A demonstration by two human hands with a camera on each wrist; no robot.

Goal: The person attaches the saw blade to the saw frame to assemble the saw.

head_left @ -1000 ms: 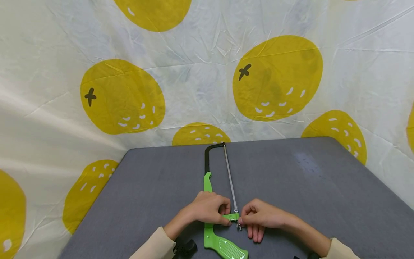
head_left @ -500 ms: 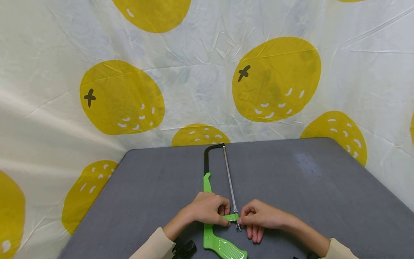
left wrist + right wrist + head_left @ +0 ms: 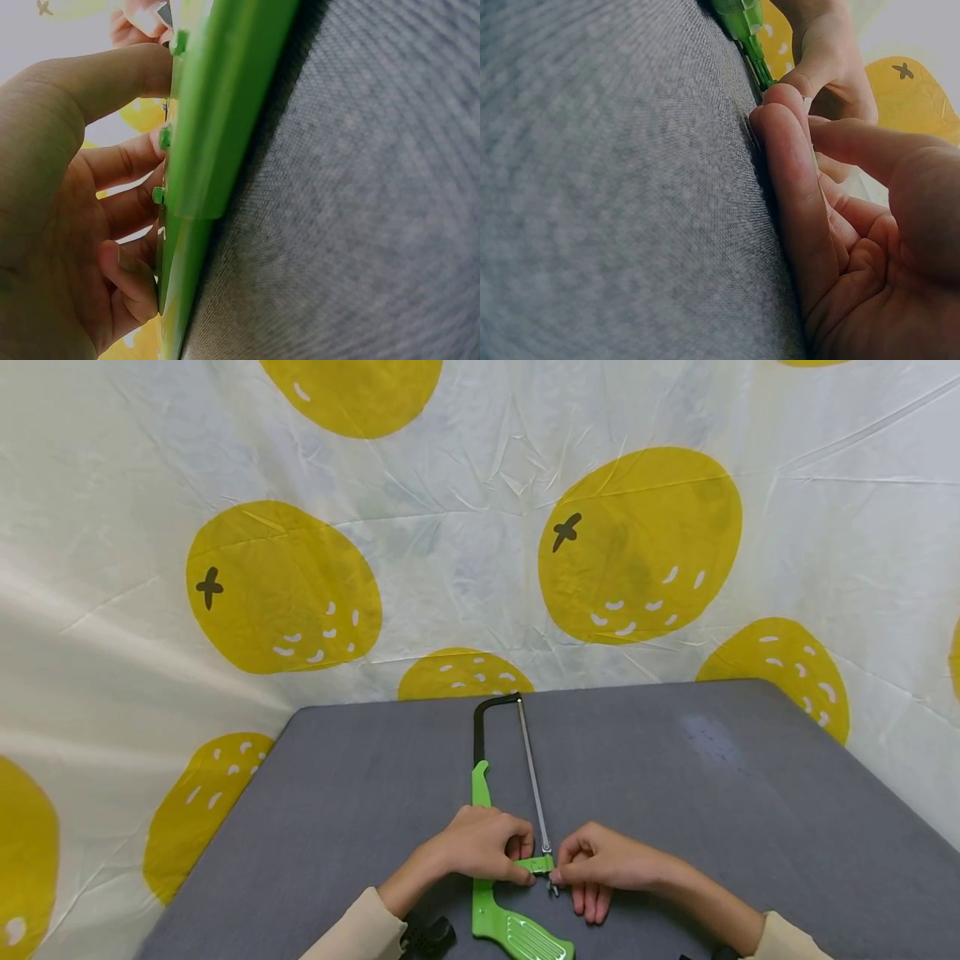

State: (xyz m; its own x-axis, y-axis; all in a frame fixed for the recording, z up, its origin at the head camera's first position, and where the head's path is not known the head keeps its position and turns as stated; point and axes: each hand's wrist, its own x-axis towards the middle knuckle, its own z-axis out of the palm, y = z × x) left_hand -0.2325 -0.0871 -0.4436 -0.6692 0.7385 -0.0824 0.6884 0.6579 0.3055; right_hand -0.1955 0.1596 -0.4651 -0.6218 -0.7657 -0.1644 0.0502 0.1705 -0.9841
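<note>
A hacksaw [image 3: 491, 914] lies flat on the grey table, its green grip towards me and its black front frame [image 3: 478, 731] pointing away. The thin blade [image 3: 532, 777] runs along its right side down to a short green arm [image 3: 537, 864]. My left hand [image 3: 483, 843] lies across the green frame and grips the arm between thumb and fingers. Just right of the arm, the thumb and forefinger of my right hand [image 3: 611, 860] pinch at a small metal wing nut [image 3: 553, 888], partly hidden by the fingertips. In the left wrist view, my left fingers touch the green frame [image 3: 225, 112].
The table [image 3: 712, 793] is covered in grey cloth. Behind it and at both sides hangs a white curtain [image 3: 457, 568] printed with yellow fruit. A black device [image 3: 431, 937] is strapped by the left wrist.
</note>
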